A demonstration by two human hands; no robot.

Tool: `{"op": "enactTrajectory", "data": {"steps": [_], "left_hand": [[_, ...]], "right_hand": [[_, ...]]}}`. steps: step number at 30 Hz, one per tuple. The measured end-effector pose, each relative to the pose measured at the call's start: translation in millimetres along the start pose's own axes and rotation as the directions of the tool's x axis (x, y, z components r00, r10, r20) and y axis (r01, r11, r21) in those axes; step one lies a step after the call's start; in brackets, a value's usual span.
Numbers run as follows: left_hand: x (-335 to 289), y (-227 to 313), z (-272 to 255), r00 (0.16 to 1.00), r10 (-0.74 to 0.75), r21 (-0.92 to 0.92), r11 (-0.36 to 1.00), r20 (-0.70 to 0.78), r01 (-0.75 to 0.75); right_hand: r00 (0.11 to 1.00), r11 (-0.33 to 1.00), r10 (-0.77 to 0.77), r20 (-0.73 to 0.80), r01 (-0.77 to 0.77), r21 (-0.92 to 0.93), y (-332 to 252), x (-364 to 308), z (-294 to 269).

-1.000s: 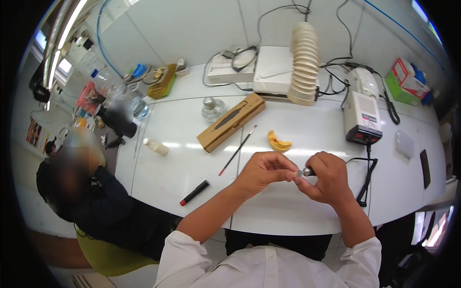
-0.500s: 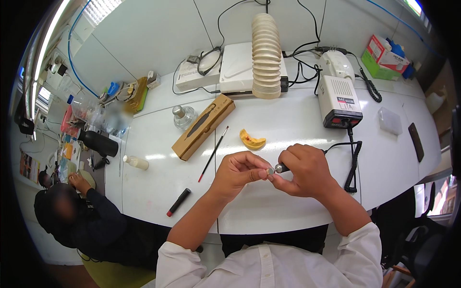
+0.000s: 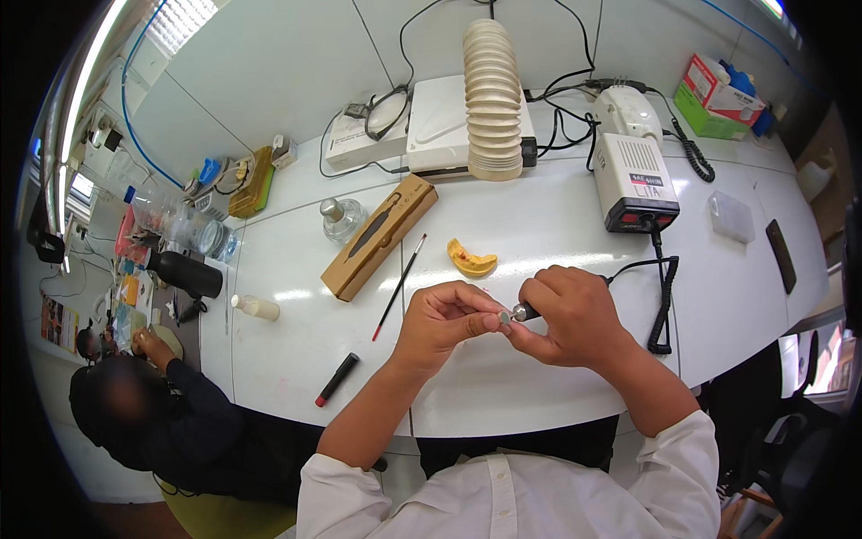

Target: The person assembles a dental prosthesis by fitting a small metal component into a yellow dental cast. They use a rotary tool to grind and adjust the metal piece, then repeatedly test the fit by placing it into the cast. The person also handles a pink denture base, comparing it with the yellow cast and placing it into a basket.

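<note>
My left hand (image 3: 442, 325) pinches a tiny greyish piece (image 3: 504, 318) between thumb and fingertips; its exact kind is too small to make out. My right hand (image 3: 572, 316) is wrapped round a rotary handpiece (image 3: 526, 311), dark with a silver metal tip. That tip points left, right at the small piece, and the two hands meet there above the white table. Just beyond my hands lies a yellow curved dental model (image 3: 471, 260) with reddish marks. From the handpiece a black cord runs to the white control box (image 3: 632, 180) at the right.
Left of my hands are a thin brush (image 3: 400, 287), a long cardboard box (image 3: 381, 237), a glass jar (image 3: 342, 219), a small cream bottle (image 3: 255, 308) and a black-and-red marker (image 3: 337, 379). A ribbed suction hose (image 3: 493, 99) stands behind. A co-worker (image 3: 180, 413) sits at the left.
The view has shifted slightly. My hands keep the same grip, with the handpiece still against the small piece. The co-worker's hand has moved a little.
</note>
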State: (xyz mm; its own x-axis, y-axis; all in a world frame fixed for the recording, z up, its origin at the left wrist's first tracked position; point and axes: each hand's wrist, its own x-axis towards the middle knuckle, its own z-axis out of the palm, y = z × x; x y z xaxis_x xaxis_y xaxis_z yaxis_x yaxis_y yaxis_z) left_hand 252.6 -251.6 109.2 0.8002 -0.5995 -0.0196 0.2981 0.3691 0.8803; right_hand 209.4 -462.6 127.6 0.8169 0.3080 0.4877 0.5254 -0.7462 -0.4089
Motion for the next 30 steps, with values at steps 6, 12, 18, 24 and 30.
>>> {"op": "enactTrajectory", "data": {"steps": [6,12,18,24,30], "left_hand": [[-1,0,-1,1.000,-0.002,0.000,1.000,-0.005,0.002],[-2,0,-2,1.000,0.010,0.002,1.000,-0.003,-0.010],[1,-4,-2,0.998,0.032,-0.009,0.999,0.045,-0.031],[1,-4,-6,0.997,0.048,-0.041,0.998,0.060,-0.046],[4,-5,-7,0.995,-0.029,-0.073,0.997,0.095,0.036]], "right_hand": [[1.000,1.000,0.013,0.023,-0.013,-0.008,-1,0,-1],[1.000,1.000,0.013,0.016,-0.013,-0.001,-3,0,0],[0.999,1.000,0.023,0.022,-0.023,-0.003,0,-1,-3],[0.999,1.000,0.024,0.041,-0.024,0.009,-1,5,-1],[0.996,0.996,0.085,0.003,-0.085,0.037,-8,2,5]]}}
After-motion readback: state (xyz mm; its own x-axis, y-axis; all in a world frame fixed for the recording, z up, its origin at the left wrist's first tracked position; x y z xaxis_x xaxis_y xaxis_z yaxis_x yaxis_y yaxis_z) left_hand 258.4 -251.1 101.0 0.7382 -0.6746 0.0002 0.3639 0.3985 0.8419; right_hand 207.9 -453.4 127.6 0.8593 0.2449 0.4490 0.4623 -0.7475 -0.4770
